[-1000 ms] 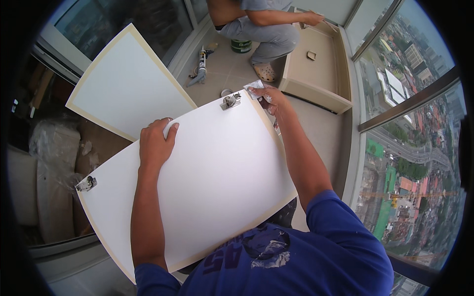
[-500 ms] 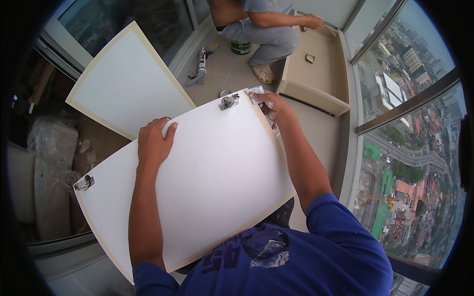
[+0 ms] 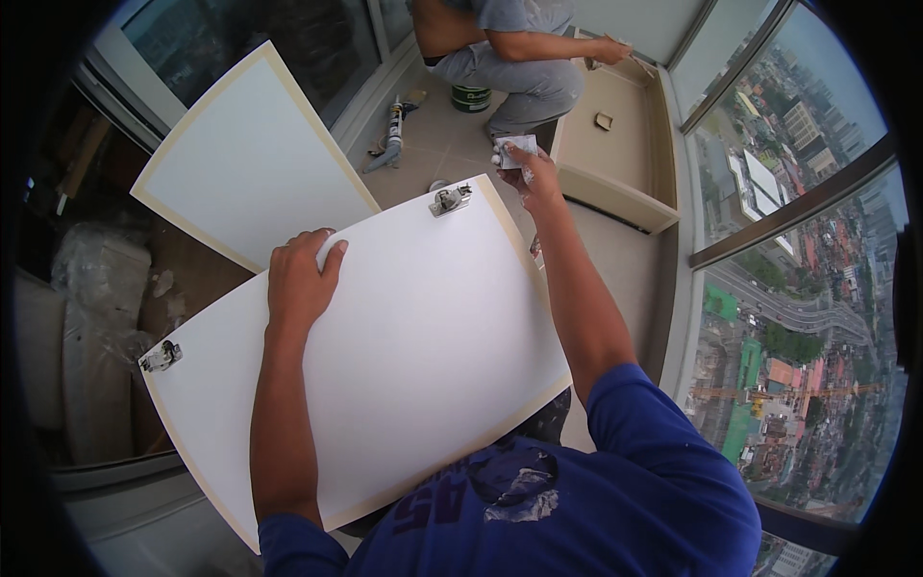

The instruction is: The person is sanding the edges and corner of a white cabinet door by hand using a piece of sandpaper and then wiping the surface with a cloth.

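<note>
One white panel (image 3: 423, 317), cream-edged, is being held before the torso, its far edge grasped by the left hand (image 3: 300, 279); two metal hinges (image 3: 450, 200) are being borne there, one near each corner. One pale sheet (image 3: 517, 150) is being pinched by the right hand (image 3: 535, 178), just beyond the far right corner, apart. A gap of floor (image 3: 625, 264) is being left beside the right edge. Farther, one second panel (image 3: 255, 144), one caulking gun (image 3: 395, 125), one green tub (image 3: 471, 98), one shallow box (image 3: 625, 197) and one crouching co-worker (image 3: 524, 87) are being seen.

White cream-edged panel (image 3: 413, 317), slanted, bearing metal hinges (image 3: 450, 200); pale sheet (image 3: 518, 146) beyond far corner.
</note>
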